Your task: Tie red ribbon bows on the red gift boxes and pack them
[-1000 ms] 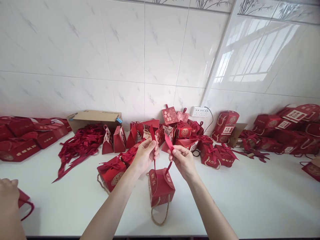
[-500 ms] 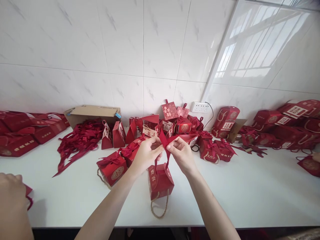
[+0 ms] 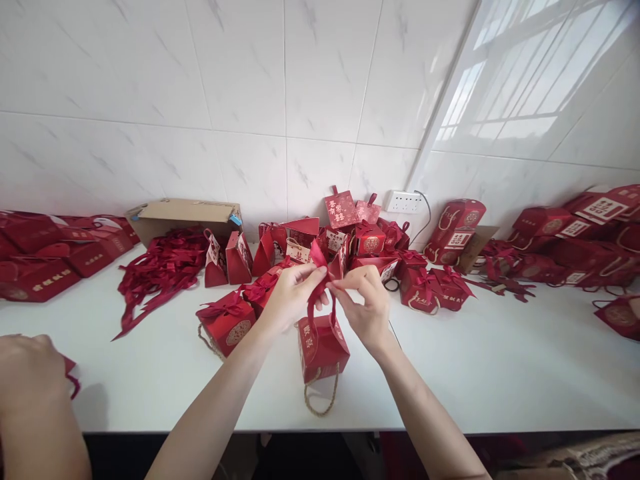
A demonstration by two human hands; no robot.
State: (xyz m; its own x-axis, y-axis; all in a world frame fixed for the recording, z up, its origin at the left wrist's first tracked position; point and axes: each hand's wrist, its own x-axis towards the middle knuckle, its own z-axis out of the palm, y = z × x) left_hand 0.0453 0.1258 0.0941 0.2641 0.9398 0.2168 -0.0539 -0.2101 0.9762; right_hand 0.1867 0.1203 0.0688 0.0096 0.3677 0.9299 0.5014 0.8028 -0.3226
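Observation:
A small red gift box [image 3: 325, 352] stands upright in front of me, its twisted rope handle [image 3: 320, 408] hanging toward the table's front edge. From its top rises a dark red ribbon [image 3: 312, 308]. My left hand [image 3: 299, 290] pinches the ribbon above the box, and a loop of it stands up past the fingertips. Close beside it, my right hand [image 3: 364, 299] has thumb and forefinger closed on the ribbon too. The fingers partly hide where the ribbon strands cross. Left of the box sits another red box with a bow [image 3: 229, 320].
A heap of loose ribbons [image 3: 163, 277] spills from a cardboard box [image 3: 185, 212]. Finished-looking bowed boxes [image 3: 433, 290] stand right of centre. Stacked red boxes fill both ends of the white table [image 3: 500, 373]. Another person's hand [image 3: 35, 373] is at the left edge. A power strip [image 3: 404, 201] is on the wall.
The ribbon's crossed ends, spread between both hands before, are now gathered into a loop at my left fingers. My right hand has drawn slightly lower. The view has tilted down slightly.

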